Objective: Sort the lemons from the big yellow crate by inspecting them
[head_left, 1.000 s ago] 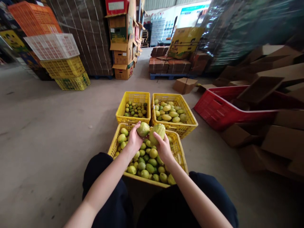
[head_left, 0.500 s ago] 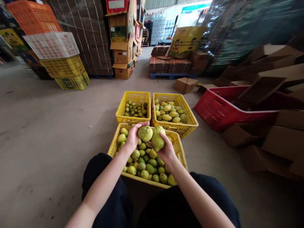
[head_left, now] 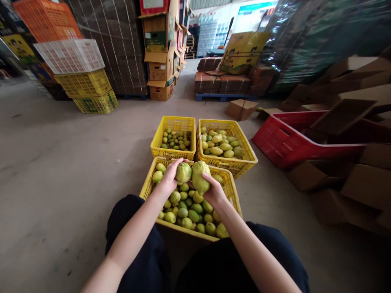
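Observation:
My left hand (head_left: 169,178) is closed round a roundish green lemon (head_left: 183,173). Beside it, my right hand (head_left: 215,190) grips a larger, bumpy yellow-green lemon (head_left: 200,178) with its pointed end downward. Both fruits are held side by side above the near yellow crate (head_left: 235,199), which holds many green and yellow lemons (head_left: 193,215). Behind it stand two more yellow crates: the left one (head_left: 157,140) has small green fruit low inside, and the right one (head_left: 249,156) is heaped with larger yellowish lemons (head_left: 216,151). Some fingertips are hidden behind the fruit.
To the right, a red crate (head_left: 275,142) holds cardboard, with loose cardboard boxes (head_left: 330,207) around it. Stacked crates (head_left: 85,83) stand at the far left. A blue pallet (head_left: 214,97) with bundled cartons lies ahead, near a small carton (head_left: 241,109).
The left hand has turned its lemon, showing a greener side. The right hand's lemon has shifted slightly left and is tilted a little differently. The view has moved slightly.

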Demonstrator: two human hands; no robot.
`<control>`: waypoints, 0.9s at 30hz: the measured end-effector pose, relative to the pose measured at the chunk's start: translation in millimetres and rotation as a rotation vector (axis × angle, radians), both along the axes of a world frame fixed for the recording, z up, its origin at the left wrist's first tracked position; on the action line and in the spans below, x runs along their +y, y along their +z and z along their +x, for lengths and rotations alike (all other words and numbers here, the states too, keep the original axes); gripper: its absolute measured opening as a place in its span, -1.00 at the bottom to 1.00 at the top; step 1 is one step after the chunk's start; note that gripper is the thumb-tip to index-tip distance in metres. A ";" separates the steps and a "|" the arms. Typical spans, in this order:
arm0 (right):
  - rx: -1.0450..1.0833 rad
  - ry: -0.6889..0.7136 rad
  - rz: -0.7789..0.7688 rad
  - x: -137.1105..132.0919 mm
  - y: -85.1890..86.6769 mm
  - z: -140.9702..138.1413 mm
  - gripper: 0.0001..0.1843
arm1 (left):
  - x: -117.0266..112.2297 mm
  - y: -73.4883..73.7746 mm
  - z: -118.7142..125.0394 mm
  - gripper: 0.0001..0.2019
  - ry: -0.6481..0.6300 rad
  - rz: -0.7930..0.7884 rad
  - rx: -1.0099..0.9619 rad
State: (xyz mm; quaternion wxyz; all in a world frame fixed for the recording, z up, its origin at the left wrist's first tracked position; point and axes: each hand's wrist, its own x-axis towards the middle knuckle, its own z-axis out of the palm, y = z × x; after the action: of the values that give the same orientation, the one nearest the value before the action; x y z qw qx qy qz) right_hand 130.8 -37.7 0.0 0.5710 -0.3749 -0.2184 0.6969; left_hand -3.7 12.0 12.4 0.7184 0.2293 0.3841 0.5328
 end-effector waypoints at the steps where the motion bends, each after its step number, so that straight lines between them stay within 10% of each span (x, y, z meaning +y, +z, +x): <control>1: -0.017 -0.002 0.002 0.8 -0.6 1.7 -0.56 | -0.8 -0.7 0.7 -0.90 -0.009 -0.015 -0.022; 15: -0.057 0.045 -0.052 3.0 -11.9 -6.6 -0.61 | -11.5 -10.7 1.9 -0.85 0.103 -0.380 -0.175; 27: -0.100 -0.082 -0.013 2.7 -14.9 -14.3 -0.66 | -2.7 -38.7 -6.7 -0.81 0.325 -0.347 -0.224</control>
State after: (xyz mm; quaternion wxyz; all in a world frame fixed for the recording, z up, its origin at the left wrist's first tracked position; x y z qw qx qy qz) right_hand 116.4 -35.0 -14.9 0.5852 -0.4215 -0.2265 0.6547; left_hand -10.4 9.2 -26.3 0.6899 -0.0226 0.4199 0.5893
